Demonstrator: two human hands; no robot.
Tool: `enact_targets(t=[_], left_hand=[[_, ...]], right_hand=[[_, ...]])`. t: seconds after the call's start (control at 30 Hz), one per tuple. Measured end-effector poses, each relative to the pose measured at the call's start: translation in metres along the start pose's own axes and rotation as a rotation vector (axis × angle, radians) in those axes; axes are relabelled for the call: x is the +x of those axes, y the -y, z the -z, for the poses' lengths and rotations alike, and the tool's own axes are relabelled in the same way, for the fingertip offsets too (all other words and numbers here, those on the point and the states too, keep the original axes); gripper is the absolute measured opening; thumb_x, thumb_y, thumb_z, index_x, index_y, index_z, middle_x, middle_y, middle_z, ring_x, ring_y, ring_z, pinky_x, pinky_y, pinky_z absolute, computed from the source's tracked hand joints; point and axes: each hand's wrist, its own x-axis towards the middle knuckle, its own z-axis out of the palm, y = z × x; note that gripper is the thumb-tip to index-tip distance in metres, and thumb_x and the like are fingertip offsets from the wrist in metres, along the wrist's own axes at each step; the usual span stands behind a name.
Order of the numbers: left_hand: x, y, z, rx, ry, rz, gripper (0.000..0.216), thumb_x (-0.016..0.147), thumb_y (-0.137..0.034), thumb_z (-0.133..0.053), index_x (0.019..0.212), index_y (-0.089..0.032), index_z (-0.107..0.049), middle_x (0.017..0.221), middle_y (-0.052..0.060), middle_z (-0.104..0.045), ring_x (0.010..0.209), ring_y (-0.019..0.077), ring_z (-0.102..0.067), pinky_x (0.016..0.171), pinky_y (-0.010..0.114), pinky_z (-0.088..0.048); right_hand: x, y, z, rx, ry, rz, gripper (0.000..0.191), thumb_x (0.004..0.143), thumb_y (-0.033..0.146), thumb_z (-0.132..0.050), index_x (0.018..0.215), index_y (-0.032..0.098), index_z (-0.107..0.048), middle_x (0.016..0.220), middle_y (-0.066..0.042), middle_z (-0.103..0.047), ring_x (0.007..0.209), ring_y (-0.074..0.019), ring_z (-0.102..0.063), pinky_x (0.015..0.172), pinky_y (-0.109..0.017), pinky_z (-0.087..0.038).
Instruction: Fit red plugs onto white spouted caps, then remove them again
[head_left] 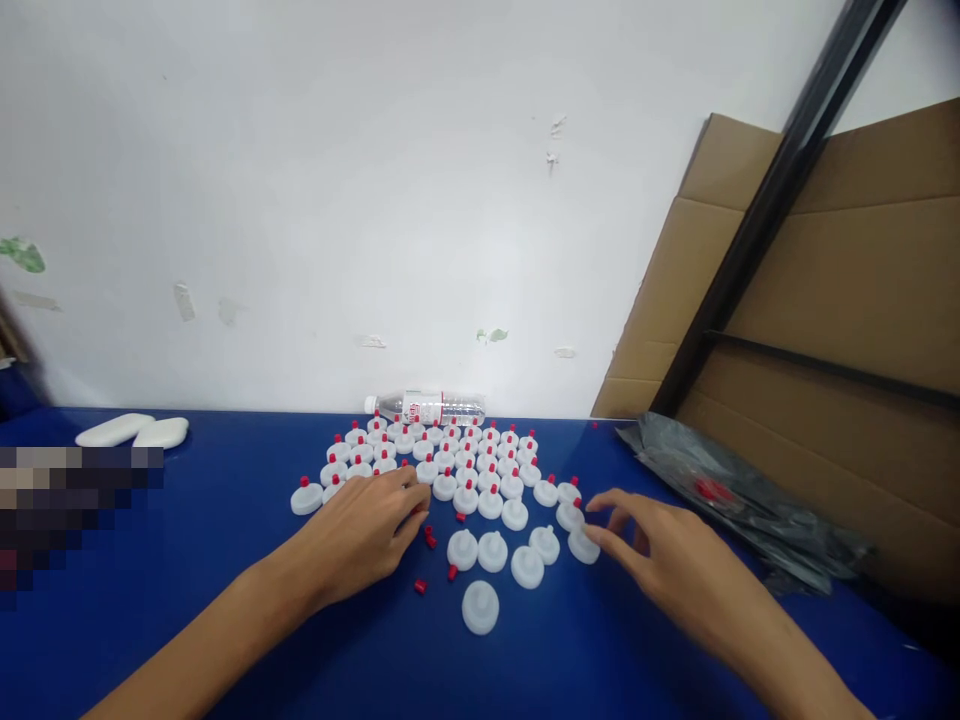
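Note:
Several white round caps with red tips (457, 455) stand in rows on the blue table (187, 560). Nearer me lie a few white caps without red tips (480, 606). Small loose red plugs (430, 538) lie between them. My left hand (367, 530) rests palm down on the table by the red plugs, its fingers curled at the edge of the rows. My right hand (660, 550) reaches in from the right, fingers spread, with its fingertips touching a white cap (583, 545).
A clear plastic bottle (427, 406) lies on its side behind the caps by the white wall. A dark plastic bag (742, 505) lies at the right in front of cardboard sheets (840, 330). Two white oblong pieces (135, 431) sit at the far left.

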Motion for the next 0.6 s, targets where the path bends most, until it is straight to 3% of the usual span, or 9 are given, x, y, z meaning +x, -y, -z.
enact_targets(t=[0.13,0.3,0.4,0.6], left_hand=[[-0.001,-0.002,0.001,-0.011,0.01,-0.002,0.025,0.099,-0.024,-0.04,0.084,-0.02,-0.061,0.092,0.004,-0.064,0.075,0.0187,-0.061,0.064,0.031,-0.037],[-0.002,-0.003,0.003,-0.002,0.028,0.008,0.022,0.095,-0.021,-0.043,0.083,-0.021,-0.061,0.089,0.003,-0.064,0.07,0.0182,-0.059,0.06,0.031,-0.034],[-0.003,-0.003,0.003,-0.002,0.029,-0.004,0.022,0.096,-0.022,-0.043,0.082,-0.021,-0.061,0.088,0.003,-0.065,0.07,0.0182,-0.059,0.06,0.031,-0.033],[-0.002,-0.001,0.004,-0.006,-0.045,-0.016,0.038,0.104,-0.03,-0.03,0.082,-0.02,-0.059,0.085,0.004,-0.066,0.075,0.021,-0.062,0.066,0.033,-0.038]], right_hand=[[0.0,-0.008,-0.007,0.014,0.18,-0.049,0.025,0.087,0.043,-0.063,0.111,0.035,-0.067,0.097,0.0,-0.07,0.084,-0.0225,-0.066,0.07,-0.031,-0.043],[0.002,-0.003,-0.012,0.028,0.238,-0.064,0.023,0.084,0.037,-0.066,0.107,0.032,-0.067,0.1,-0.002,-0.069,0.086,-0.0222,-0.065,0.071,-0.031,-0.043],[0.0,-0.004,-0.011,0.029,0.202,-0.031,0.017,0.087,0.039,-0.063,0.101,0.03,-0.068,0.098,-0.003,-0.071,0.086,-0.0236,-0.067,0.072,-0.031,-0.045],[-0.006,0.004,0.002,0.075,-0.027,0.066,0.03,0.093,0.05,-0.055,0.11,0.028,-0.066,0.101,-0.007,-0.074,0.091,-0.0289,-0.07,0.08,-0.039,-0.051]])
